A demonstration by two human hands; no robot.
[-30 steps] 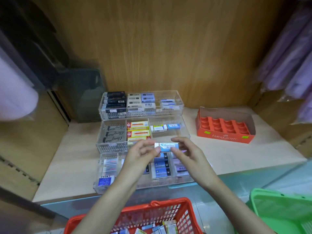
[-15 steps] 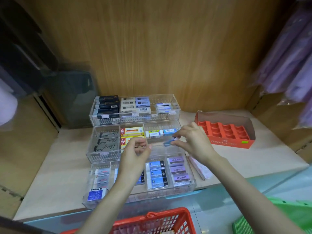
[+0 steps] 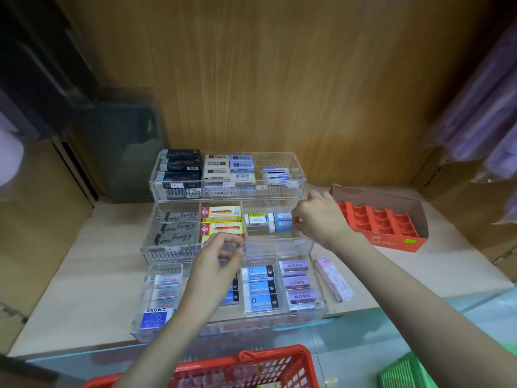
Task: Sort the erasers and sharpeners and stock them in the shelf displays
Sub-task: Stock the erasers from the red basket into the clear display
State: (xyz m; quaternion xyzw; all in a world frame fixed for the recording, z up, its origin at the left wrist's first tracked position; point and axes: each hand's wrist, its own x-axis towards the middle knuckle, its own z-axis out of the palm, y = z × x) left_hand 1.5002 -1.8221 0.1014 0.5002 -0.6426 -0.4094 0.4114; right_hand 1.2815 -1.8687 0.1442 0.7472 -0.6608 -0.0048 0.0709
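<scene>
On the pale shelf (image 3: pixel 84 275), a clear three-tier display stands at the middle of the view. The right hand (image 3: pixel 321 219), at about 3 o'clock from the display's middle, pinches a blue-sleeved eraser (image 3: pixel 283 227) by its end between thumb and fingertips. This eraser lies in the right compartment of the middle tier (image 3: pixel 167 249), just in front of another blue one and beside a yellow-labelled eraser (image 3: pixel 256 218). The left hand (image 3: pixel 218 261) hovers over the join between the middle tier and the front tier (image 3: pixel 307 313), its fingers curled toward the thumb; whether it holds anything cannot be told. The same middle tier holds grey erasers (image 3: pixel 176 228) at 9 o'clock and red-and-yellow boxes (image 3: pixel 221 214) in the centre. The back tier (image 3: pixel 279 189), at 12 o'clock, carries black, cream and lilac packs. The front tier, at 6 o'clock, holds blue erasers (image 3: pixel 258 289) and purple MONO erasers (image 3: pixel 296 282). A pink pack (image 3: pixel 333 278) lies on the shelf just right of the front tier, and an orange carton (image 3: pixel 391 236) sits further out at 3 o'clock. A red basket (image 3: pixel 251 362) and a green basket (image 3: pixel 402 373) show at the bottom edge.
</scene>
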